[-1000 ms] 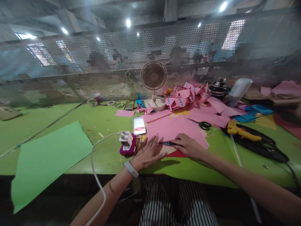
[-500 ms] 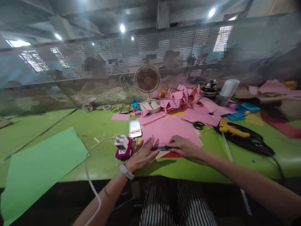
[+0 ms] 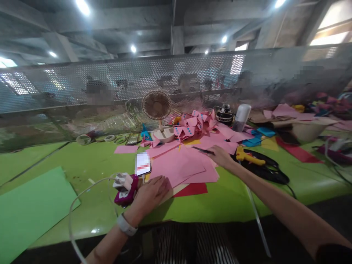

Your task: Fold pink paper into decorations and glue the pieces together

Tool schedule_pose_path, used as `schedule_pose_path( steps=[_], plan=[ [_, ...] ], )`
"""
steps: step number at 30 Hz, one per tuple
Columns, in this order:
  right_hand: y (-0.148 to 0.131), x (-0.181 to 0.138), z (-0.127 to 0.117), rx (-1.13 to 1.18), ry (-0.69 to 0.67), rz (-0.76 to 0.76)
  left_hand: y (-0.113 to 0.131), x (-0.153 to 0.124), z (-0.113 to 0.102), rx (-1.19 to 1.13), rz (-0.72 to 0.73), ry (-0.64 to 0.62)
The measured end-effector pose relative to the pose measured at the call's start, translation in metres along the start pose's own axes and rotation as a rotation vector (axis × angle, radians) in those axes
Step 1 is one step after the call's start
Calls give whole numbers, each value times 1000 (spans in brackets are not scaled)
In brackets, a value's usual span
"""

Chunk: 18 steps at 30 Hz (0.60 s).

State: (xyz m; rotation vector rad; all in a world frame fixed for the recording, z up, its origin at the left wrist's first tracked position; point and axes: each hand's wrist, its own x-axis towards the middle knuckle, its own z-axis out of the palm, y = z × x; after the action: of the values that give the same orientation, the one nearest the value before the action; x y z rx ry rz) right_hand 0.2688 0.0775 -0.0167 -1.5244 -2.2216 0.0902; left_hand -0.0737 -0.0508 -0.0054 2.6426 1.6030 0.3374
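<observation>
My left hand (image 3: 154, 192), with a white band on its wrist, rests palm down at the lower left edge of the pink paper sheets (image 3: 178, 165), fingers extended. My right hand (image 3: 221, 157) is at the far right part of these sheets, its fingers closed on a slim black tool (image 3: 202, 149) that points left. The tool's other end is hidden in the hand, so I cannot tell its exact kind. A red piece of paper (image 3: 194, 190) sticks out under the front edge of the pink sheets. Close to my left hand lie a phone (image 3: 143, 164) and a purple power strip (image 3: 125, 198).
Behind the sheets stand a small fan (image 3: 156, 105) and a heap of folded pink paper (image 3: 195, 124). A yellow glue gun (image 3: 250, 157) lies on a black tray (image 3: 271, 172) at right. A green sheet (image 3: 35, 209) lies at left; a white cable (image 3: 72, 220) loops beside it.
My right hand has moved away from my left, forward across the sheets, with a slim black tool in its fingers. My left hand has drawn back slightly. The view has shifted right and up.
</observation>
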Motion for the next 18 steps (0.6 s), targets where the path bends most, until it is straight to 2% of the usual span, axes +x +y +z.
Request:
schedule_pose_path(
  steps=[4,7,12,18],
  plan=[
    [0,24,6,-14,11,58,5,11,-12,-15,-69,-2],
    [-11,34,13,34,-46,-31,7,21,-13,-36,-93,2],
    [-28,46,24,153,-249,-263,7,31,-3,8,-85,0],
    [-28,55,30,212,-361,-258,-1,29,13,21,-8,-21]
  ],
)
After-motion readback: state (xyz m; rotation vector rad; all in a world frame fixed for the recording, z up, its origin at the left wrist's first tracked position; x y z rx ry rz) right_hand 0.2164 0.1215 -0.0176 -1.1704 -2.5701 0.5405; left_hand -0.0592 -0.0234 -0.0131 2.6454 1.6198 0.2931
